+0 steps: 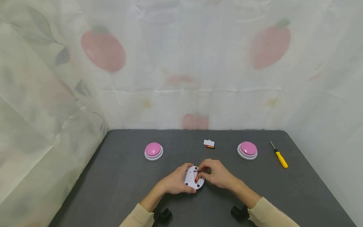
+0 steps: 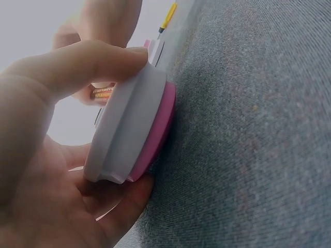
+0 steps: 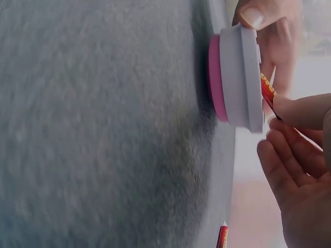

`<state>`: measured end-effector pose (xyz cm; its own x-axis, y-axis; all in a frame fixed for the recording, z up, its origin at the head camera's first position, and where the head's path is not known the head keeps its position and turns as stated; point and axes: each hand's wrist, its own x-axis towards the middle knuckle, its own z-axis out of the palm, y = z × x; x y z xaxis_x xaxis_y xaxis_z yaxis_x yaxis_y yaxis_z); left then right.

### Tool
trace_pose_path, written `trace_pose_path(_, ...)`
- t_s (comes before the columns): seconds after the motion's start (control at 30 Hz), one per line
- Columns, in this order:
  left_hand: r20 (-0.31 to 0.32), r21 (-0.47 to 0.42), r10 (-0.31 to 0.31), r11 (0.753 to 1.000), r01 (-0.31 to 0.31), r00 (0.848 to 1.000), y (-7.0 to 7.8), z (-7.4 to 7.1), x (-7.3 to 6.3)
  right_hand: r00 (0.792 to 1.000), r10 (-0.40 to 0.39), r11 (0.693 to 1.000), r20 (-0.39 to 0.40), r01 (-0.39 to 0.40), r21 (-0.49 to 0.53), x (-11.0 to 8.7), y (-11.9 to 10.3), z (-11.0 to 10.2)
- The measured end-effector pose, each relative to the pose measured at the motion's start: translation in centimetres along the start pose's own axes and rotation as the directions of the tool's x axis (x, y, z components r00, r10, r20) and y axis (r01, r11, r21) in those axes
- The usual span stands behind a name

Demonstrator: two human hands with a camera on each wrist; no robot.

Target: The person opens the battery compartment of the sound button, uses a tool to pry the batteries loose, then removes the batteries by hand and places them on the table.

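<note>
My left hand grips a round push button by its edges, thumb on one side and fingers on the other. The button lies upside down, its white underside with small holes, dark feet and a battery slot facing up. Its pink dome faces the table in the left wrist view. My right hand pinches a red battery between thumb and fingertips, tilted over the slot. In the right wrist view one end of the battery is close against the underside; the slot itself is hidden there.
Two pink-domed buttons stand upright, one at left and one at right. A small white cover lies at the back beside another battery. At far right is a yellow-handled screwdriver. Printed curtains border the dark table.
</note>
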<state>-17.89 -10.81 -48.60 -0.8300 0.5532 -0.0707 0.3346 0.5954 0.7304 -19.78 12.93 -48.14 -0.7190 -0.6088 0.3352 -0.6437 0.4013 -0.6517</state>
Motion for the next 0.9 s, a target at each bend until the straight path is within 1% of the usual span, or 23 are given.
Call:
trace_pose_path(0.33, -0.005, 0.002, 0.001, 1.000, -0.001, 1.000, 0.0, -0.1, -0.2, 0.999, -0.020, 0.999, 0.037, 0.018, 0.049, -0.9, 0.7, -0.7)
trace_pose_path(0.5, -0.005, 0.002, 0.001, 1.000, -0.001, 1.000, 0.0, 0.0, -0.2, 1.000, 0.011, 0.999, 0.028, -0.012, 0.048, -1.0, 0.9, -1.1)
trace_pose_path(0.6, -0.001, 0.004, -0.009, 1.000, 0.009, 1.000, -0.1, 0.0, -0.1, 1.000, 0.028, 0.998, -0.002, -0.028, 0.053, -0.9, 1.0, -1.6)
trace_pose_path(0.73, 0.003, 0.007, -0.030, 1.000, 0.030, 1.000, -0.1, 0.1, 0.0, 0.996, 0.063, 0.996, -0.059, -0.059, 0.062, -0.7, 1.3, -2.3)
trace_pose_path(0.9, -0.008, 0.026, -0.030, 0.999, 0.030, 1.000, -0.2, 0.2, -0.1, 0.981, 0.120, 0.992, -0.153, -0.113, 0.058, -0.5, 2.0, -3.0)
